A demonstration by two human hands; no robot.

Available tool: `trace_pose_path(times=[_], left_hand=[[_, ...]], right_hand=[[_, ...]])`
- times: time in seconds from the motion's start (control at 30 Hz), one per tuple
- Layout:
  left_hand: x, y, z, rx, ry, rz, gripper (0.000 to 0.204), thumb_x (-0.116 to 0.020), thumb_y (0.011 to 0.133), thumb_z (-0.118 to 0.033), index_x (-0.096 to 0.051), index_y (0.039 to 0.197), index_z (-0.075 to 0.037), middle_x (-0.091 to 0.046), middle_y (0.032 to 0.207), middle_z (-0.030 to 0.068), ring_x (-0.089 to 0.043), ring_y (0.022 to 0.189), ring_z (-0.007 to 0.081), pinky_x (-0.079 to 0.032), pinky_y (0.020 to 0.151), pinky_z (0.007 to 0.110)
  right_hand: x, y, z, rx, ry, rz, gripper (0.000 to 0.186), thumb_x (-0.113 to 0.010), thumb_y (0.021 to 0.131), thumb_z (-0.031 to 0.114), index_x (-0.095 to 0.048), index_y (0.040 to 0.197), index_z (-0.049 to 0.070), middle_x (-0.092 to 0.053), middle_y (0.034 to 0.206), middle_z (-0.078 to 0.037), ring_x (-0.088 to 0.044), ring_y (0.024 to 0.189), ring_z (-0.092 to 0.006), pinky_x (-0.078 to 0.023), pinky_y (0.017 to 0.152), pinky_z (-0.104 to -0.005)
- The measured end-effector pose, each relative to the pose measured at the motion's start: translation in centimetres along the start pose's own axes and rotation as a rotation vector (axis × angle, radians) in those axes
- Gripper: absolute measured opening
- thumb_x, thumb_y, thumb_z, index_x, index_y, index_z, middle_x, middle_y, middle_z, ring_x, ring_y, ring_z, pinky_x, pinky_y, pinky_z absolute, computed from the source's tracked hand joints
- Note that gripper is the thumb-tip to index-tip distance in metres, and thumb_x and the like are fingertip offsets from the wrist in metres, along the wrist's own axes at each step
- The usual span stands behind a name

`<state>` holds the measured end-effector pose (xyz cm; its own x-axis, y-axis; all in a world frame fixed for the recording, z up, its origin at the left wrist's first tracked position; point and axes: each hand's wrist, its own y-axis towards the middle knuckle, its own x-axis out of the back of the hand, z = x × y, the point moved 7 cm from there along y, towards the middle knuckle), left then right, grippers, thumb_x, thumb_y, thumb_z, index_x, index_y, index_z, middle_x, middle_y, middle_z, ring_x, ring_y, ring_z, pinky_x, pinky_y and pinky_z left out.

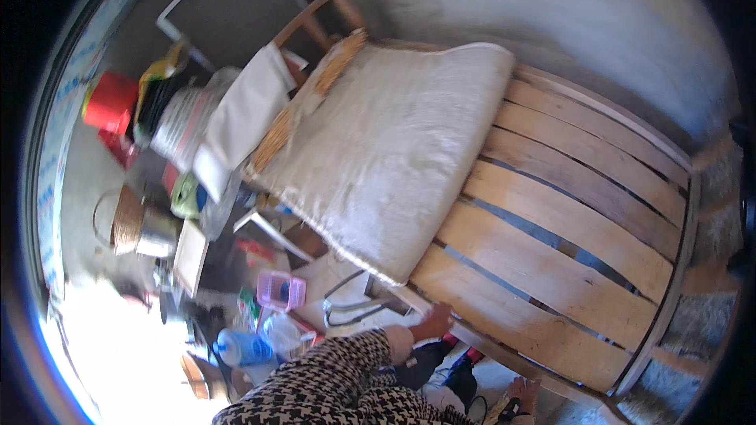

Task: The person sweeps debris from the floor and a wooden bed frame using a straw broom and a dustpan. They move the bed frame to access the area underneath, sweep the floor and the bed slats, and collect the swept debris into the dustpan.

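Note:
At the near side rail of a wooden slatted bed, my left hand reaches out in a houndstooth sleeve; its fingers are blurred against the rail, so their grip is unclear. Lower right, my right hand is beside the same rail, partly cut by shadow and blur, with a dark strap at the wrist. A pale padded mattress covers the bed's left part, its frayed edge showing straw-coloured stuffing. The right part shows bare planks with gaps. My feet in dark shoes are below the rail.
At left are a white folded sheet, red bucket, sacks, woven basket, pink plastic basket, blue bottle and other clutter. A wall lies behind the bed; bright light enters at lower left.

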<state>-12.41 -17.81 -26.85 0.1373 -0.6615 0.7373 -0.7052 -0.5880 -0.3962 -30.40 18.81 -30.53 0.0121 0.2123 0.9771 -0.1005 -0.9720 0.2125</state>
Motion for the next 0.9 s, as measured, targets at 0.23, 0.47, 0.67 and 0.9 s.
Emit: trace_pose_path(times=[0.23, 0.47, 0.67, 0.9], left_hand=[[11.4, -13.4, 17.9, 0.377, 0.565, 0.019, 0.014, -0.052, 0.081, -0.019, -0.06, 0.084, -0.008, -0.059, 0.088, 0.0142, -0.058, 0.087, 0.0269, -0.048, 0.071, 0.042], [14.3, -26.4, 23.6, 0.245, 0.631, 0.022, 0.014, -0.055, 0.07, -0.013, -0.065, 0.065, -0.004, -0.063, 0.075, 0.0156, -0.06, 0.075, 0.0318, -0.05, 0.064, 0.044], [19.4, -24.7, 32.2, 0.454, -0.074, -0.347, 0.023, -0.057, 0.076, -0.018, -0.058, 0.091, 0.0, -0.06, 0.087, 0.0222, -0.058, 0.085, 0.037, -0.046, 0.075, 0.047], [26.0, -17.9, 36.7, 0.045, 0.091, -0.056, 0.034, -0.055, 0.088, -0.032, -0.056, 0.086, 0.002, -0.057, 0.087, 0.0228, -0.054, 0.084, 0.0367, -0.044, 0.076, 0.046]], right_hand=[[2.8, 6.2, -1.6, -0.003, 0.443, 0.138, 0.019, -0.06, 0.078, 0.025, -0.053, 0.087, 0.009, -0.053, 0.075, -0.009, -0.053, 0.066, -0.0283, -0.046, 0.062, -0.0433], [-0.2, 7.3, -2.4, -1.764, 2.134, -0.187, 0.025, -0.05, 0.091, 0.03, -0.048, 0.105, 0.01, -0.058, 0.086, -0.008, -0.058, 0.074, -0.0225, -0.048, 0.059, -0.0332], [5.7, 5.0, 7.9, -1.996, 1.687, -0.171, 0.039, -0.045, 0.093, 0.035, -0.045, 0.122, 0.009, -0.058, 0.109, -0.012, -0.059, 0.092, -0.0259, -0.049, 0.071, -0.0397], [8.9, -5.8, 30.8, -2.291, 1.726, -0.174, 0.048, -0.045, 0.092, 0.041, -0.045, 0.123, 0.004, -0.055, 0.119, -0.013, -0.057, 0.103, -0.0272, -0.045, 0.086, -0.042]])
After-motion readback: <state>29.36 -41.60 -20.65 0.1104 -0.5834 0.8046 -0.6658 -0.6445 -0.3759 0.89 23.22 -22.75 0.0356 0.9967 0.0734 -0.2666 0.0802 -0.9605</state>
